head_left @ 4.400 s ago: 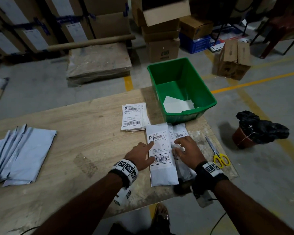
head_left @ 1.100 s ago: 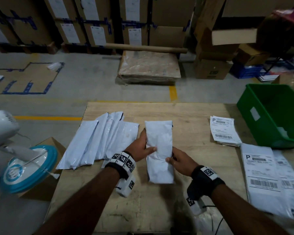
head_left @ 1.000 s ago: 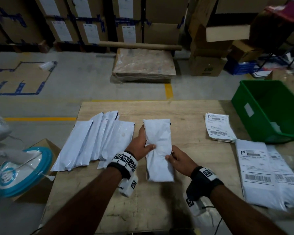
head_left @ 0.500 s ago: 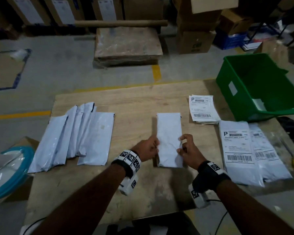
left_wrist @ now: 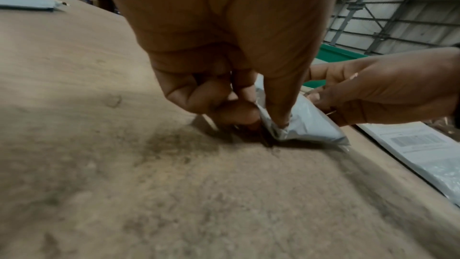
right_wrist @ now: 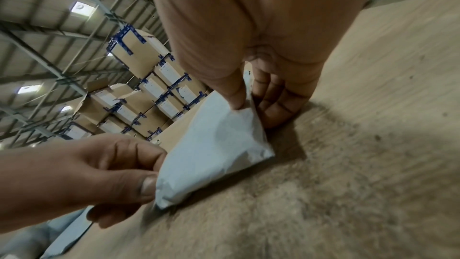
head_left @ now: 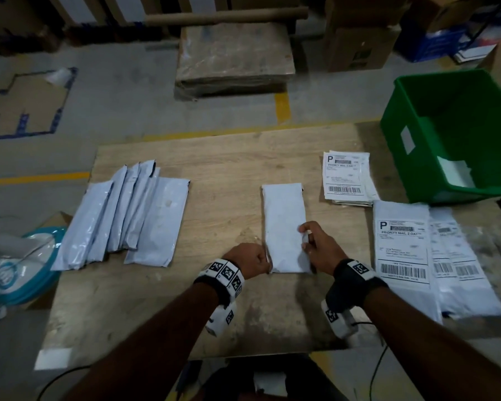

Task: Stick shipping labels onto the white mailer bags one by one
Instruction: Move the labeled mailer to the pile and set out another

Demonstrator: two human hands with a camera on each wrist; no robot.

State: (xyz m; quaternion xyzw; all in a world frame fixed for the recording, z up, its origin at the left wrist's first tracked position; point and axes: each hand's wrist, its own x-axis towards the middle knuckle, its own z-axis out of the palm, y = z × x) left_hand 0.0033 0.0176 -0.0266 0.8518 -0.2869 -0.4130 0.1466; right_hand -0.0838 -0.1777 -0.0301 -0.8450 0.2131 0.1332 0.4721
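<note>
Warehouse floor and stacked cartons surround the wooden surface [head_left: 220, 169]. Head view: an unlabelled white mailer bag [head_left: 284, 227] lies flat mid-surface; the left hand [head_left: 250, 260] pinches its near left edge and the right hand [head_left: 320, 250] pinches its right edge. Spare mailer bags [head_left: 128, 215] lie fanned at left, a label stack [head_left: 343, 176] sits beside the green bin [head_left: 434, 134], and labelled bags [head_left: 402, 250] lie at right. Left wrist view: curled fingers [left_wrist: 276, 105] and thumb clamp the bag's corner [left_wrist: 306, 125] against the surface. Right wrist view: thumb above and fingers [right_wrist: 276, 105] below grip the bag's edge [right_wrist: 216, 145], lifting it slightly.
</note>
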